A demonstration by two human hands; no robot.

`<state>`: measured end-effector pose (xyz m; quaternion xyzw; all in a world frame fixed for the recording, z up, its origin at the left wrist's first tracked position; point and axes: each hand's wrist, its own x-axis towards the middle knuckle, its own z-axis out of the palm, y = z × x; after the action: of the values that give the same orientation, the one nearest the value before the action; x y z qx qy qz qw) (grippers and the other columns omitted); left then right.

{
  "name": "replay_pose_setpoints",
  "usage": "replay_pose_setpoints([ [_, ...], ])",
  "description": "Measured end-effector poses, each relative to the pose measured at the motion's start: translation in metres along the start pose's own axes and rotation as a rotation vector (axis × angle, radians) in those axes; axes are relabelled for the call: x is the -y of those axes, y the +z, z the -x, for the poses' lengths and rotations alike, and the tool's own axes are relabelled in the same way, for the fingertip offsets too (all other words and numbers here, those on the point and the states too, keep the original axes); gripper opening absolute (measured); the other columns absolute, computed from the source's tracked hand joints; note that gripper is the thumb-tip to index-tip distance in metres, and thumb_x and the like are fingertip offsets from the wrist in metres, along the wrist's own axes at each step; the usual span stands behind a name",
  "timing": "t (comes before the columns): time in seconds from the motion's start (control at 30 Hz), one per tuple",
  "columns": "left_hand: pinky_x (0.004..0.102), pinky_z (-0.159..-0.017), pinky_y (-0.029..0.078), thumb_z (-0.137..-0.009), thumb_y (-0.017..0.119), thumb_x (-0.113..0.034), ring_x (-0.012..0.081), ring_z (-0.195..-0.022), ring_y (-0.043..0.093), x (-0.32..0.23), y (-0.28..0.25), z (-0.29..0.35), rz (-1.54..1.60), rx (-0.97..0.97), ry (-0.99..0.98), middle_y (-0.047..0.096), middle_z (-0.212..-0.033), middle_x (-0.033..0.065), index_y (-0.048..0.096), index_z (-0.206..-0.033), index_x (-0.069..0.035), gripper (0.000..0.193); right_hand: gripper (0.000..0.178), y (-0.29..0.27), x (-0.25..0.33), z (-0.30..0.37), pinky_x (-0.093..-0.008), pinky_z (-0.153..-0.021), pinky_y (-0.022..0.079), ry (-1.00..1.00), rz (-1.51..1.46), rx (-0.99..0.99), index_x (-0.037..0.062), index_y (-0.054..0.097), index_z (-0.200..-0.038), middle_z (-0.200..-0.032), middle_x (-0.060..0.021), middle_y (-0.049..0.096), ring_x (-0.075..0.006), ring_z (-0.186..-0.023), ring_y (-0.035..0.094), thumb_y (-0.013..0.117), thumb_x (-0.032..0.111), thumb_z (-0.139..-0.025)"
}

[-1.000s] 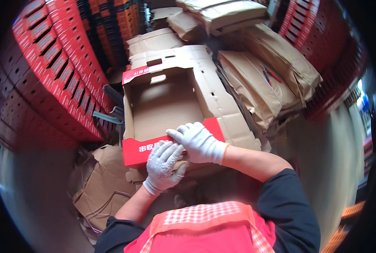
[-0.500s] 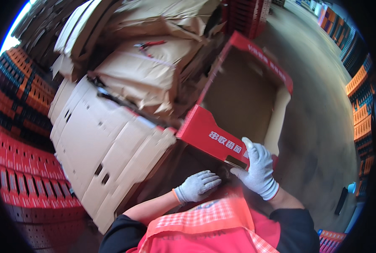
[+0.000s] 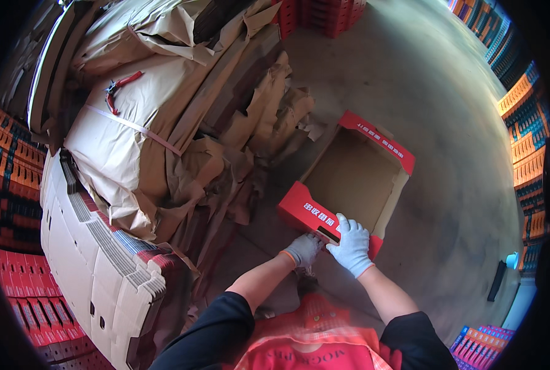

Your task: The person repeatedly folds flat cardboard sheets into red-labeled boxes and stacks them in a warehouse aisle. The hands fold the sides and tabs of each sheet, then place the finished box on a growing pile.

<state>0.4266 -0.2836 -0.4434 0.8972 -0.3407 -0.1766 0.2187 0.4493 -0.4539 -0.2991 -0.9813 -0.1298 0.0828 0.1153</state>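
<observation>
A red open-topped cardboard box with a brown inside is in front of me, over the floor. My right hand, in a pale grey work glove, grips the near wall's upper edge beside the handle cutout, its fingers over the rim. My left hand, gloved alike, is closed against the outer face of the same wall, left of the cutout; its fingertips are partly hidden. I cannot tell whether the box touches the floor.
To the left stand flattened cardboard blanks and a strapped brown paper bundle. Red-handled cutters lie on that bundle. Red crates stand at the back, orange stacks at the right, and red stacks at the left.
The box has gone down and away from me, both arms stretching out with it. My left hand has come from near my apron to the box's near wall. My view has shifted right.
</observation>
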Motion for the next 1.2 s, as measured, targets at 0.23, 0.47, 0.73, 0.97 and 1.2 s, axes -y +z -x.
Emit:
replay_pose_setpoints([
  [0.23, 0.0489, -0.078, 0.055, -0.08, 0.064, -0.024, 0.0391, -0.091, 0.066, -0.028, -0.041, 0.003, 0.092, 0.225, 0.028, 0.068, -0.096, 0.0191, 0.067, -0.101, -0.006, 0.028, 0.095, 0.047, -0.005, -0.006, -0.0474, -0.083, 0.049, 0.007, 0.008, 0.055, 0.0144, 0.038, -0.143, -0.11, -0.0145, 0.059, -0.0337, -0.101, 0.06, 0.085, 0.035, -0.063],
  [0.47, 0.0464, -0.104, 0.045, -0.089, 0.066, -0.021, 0.0369, -0.122, 0.056, -0.157, -0.138, 0.157, 0.355, -0.699, 0.151, 0.059, -0.13, 0.0202, 0.059, -0.126, -0.002, 0.042, 0.106, -0.005, 0.027, -0.011, -0.0487, -0.105, 0.039, 0.043, 0.093, 0.235, 0.012, 0.029, -0.148, -0.137, -0.0188, 0.048, -0.0366, -0.128, 0.046, 0.087, 0.036, -0.062],
  [0.73, 0.0536, -0.119, 0.021, -0.086, 0.067, -0.029, 0.0393, -0.145, 0.031, -0.159, -0.196, 0.547, -0.726, -1.226, -1.182, 0.035, -0.155, 0.0227, 0.027, -0.154, -0.002, 0.084, 0.039, -0.097, 0.335, 0.009, -0.0287, -0.085, 0.053, -1.053, -0.939, 0.298, -0.0019, 0.063, -0.121, -0.106, -0.0116, 0.069, -0.0155, -0.1, 0.065, 0.073, 0.01, -0.085],
  [0.97, 0.0363, -0.106, 0.039, -0.09, 0.065, -0.048, 0.0283, -0.124, 0.053, -0.048, -0.113, 0.781, 0.722, -1.757, -1.602, 0.054, -0.138, 0.0189, 0.039, -0.146, 0.002, 0.08, 0.087, -0.043, 0.544, -0.026, -0.0431, -0.106, 0.043, -0.513, -0.295, 0.131, -0.0038, 0.039, -0.143, -0.137, -0.0294, 0.052, -0.0398, -0.126, 0.054, 0.071, 0.051, -0.084],
  [1.2, 0.0356, -0.092, 0.049, -0.098, 0.059, -0.032, 0.0208, -0.104, 0.063, -0.073, -0.129, 0.799, 0.751, -1.701, -1.228, 0.068, -0.12, 0.0123, 0.063, -0.126, 0.0, 0.042, 0.091, -0.075, 0.542, -0.012, -0.0451, -0.102, 0.046, -0.62, -0.179, 0.158, -0.0053, 0.037, -0.143, -0.127, -0.0319, 0.059, -0.0413, -0.125, 0.055, 0.071, 0.052, -0.081],
])
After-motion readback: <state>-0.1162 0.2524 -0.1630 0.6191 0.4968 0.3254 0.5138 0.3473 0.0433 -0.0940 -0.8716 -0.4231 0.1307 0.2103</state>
